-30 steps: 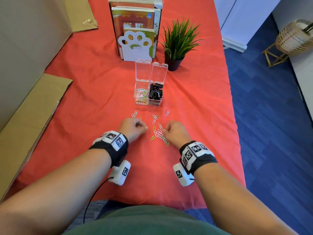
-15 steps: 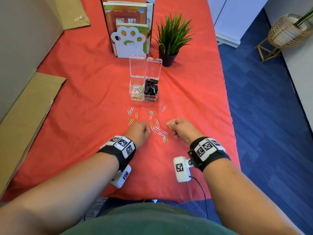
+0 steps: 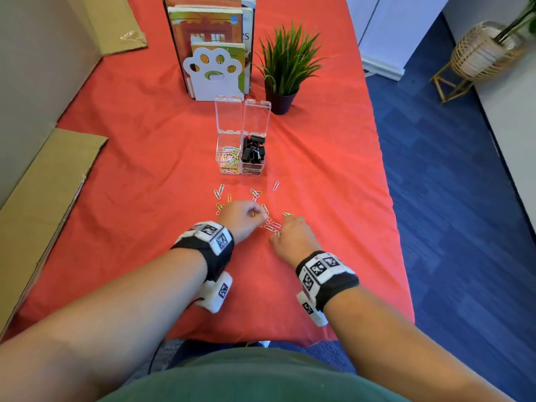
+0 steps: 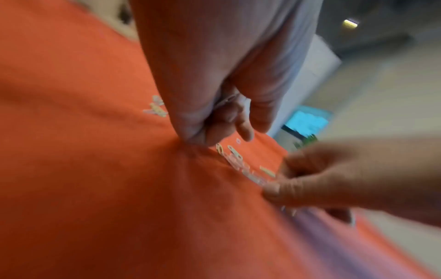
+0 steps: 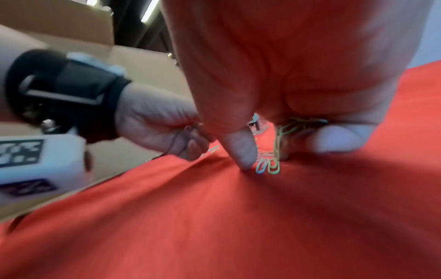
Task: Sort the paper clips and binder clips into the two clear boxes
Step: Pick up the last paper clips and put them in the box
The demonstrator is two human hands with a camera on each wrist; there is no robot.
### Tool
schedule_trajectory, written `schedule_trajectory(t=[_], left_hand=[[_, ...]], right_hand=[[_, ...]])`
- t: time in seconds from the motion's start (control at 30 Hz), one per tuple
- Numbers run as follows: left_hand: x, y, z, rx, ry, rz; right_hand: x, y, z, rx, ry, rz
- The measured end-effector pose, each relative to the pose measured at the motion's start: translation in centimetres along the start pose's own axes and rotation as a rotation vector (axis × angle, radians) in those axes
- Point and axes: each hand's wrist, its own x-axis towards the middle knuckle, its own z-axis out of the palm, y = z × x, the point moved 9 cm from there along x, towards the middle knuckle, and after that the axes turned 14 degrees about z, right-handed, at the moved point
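Observation:
Several coloured paper clips (image 3: 268, 224) lie loose on the red cloth in front of two open clear boxes. The left box (image 3: 228, 158) holds paper clips, and the right box (image 3: 253, 154) holds black binder clips. My left hand (image 3: 243, 217) hovers over the loose clips with its fingers curled in; thin clips show inside its fist (image 4: 226, 100). My right hand (image 3: 290, 236) sits just right of it, its thumb (image 5: 241, 151) pressing the cloth. Its curled fingers hold green and yellow paper clips (image 5: 293, 124).
A white paw-shaped bookend (image 3: 214, 74) with books and a potted plant (image 3: 285, 68) stand behind the boxes. Cardboard sheets (image 3: 43, 204) line the table's left side. The table's right edge (image 3: 388, 198) drops to blue floor.
My left hand has moved a little forward over the clips. My right hand has drawn back and left, closer to the left hand.

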Motion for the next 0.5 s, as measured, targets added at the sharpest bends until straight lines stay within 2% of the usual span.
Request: schedule_trajectory(t=[0.03,0.1,0.2,0.27,0.33,0.43,0.5], left_hand=[[0.2,0.7,0.6,0.194,-0.069,0.1],[0.1,0.9,1.8,0.408,-0.166,0.202],[-0.1,0.8,2.4,0.474,-0.182,0.222],[-0.2,0.7,2.4,0.462,-0.179,0.214],[-0.2,0.2,1.8,0.397,-0.133,0.178],[-0.2,-0.8,0.6,0.229,-0.042,0.104],[-0.4,-1.3,0.0,0.053,-0.001,0.014]], right_hand=[[-0.3,-0.3,0.4,-0.038,0.024,-0.017],[-0.7,-0.6,0.7,-0.108,0.042,-0.049],[-0.4,-0.3,0.3,-0.072,0.015,-0.065],[0.1,-0.2,0.2,-0.037,-0.078,-0.093],[0.9,0.5,-0.4,0.183,-0.217,-0.02],[1.8,1.6,-0.4,0.734,-0.419,0.145],[1.5,1.4,-1.0,1.037,-0.519,0.181]])
